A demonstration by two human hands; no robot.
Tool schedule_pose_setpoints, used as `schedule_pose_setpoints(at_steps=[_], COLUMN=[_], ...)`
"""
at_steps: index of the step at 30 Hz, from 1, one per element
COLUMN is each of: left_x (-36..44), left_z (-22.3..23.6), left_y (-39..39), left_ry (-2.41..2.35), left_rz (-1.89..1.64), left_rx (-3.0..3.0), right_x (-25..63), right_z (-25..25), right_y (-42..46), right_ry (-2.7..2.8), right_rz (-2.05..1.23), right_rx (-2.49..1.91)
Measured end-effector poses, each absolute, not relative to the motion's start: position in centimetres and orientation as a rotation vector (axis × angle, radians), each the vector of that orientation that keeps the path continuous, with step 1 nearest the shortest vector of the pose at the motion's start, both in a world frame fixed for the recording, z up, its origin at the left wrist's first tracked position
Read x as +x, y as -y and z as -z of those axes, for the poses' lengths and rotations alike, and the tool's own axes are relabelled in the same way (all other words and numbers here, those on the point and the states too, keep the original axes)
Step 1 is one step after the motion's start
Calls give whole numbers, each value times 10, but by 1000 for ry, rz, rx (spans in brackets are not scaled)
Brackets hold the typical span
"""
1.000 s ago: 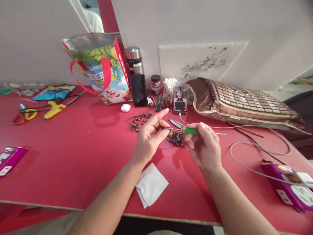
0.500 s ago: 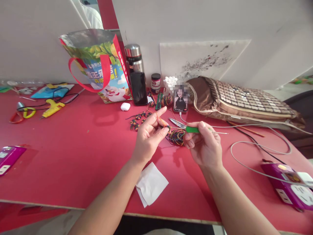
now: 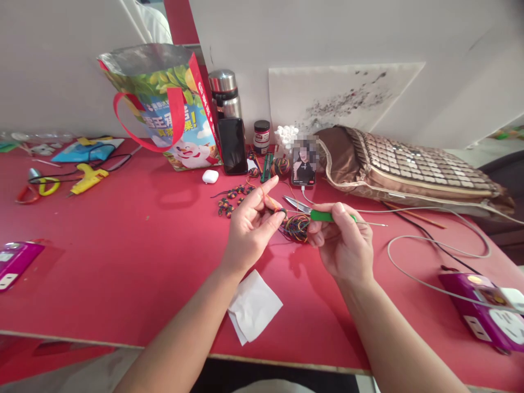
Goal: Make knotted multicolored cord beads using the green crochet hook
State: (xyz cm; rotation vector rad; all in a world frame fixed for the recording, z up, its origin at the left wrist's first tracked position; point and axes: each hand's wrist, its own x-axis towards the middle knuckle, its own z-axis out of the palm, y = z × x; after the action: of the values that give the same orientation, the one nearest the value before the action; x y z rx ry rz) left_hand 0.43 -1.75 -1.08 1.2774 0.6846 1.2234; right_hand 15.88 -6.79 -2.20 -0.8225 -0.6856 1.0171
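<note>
Yarn piece [image 3: 281, 211] — pinched at tips of left fingers [image 3: 271, 184].

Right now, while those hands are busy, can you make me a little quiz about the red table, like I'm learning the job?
1. Which hand holds the green-handled tool?
2. True or false: the yellow glue gun lies to the left of the folded white paper.
3. Fill in: the white plug goes into the bottom of the ____.

Key:
1. The right hand.
2. True.
3. Phone with the lit screen.
</note>
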Motion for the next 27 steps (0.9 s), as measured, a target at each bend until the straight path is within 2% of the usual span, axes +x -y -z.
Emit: schedule_pose_setpoints(at_steps=[27], left_x=[2], left_z=[6], left_y=[20], left_ry=[-676], left_rz=[-1153], left_rx=[1367], right_x=[158], right_z=[22], right_y=[69], right_ry=[714], right_rz=[-1010], right_rx=[-866])
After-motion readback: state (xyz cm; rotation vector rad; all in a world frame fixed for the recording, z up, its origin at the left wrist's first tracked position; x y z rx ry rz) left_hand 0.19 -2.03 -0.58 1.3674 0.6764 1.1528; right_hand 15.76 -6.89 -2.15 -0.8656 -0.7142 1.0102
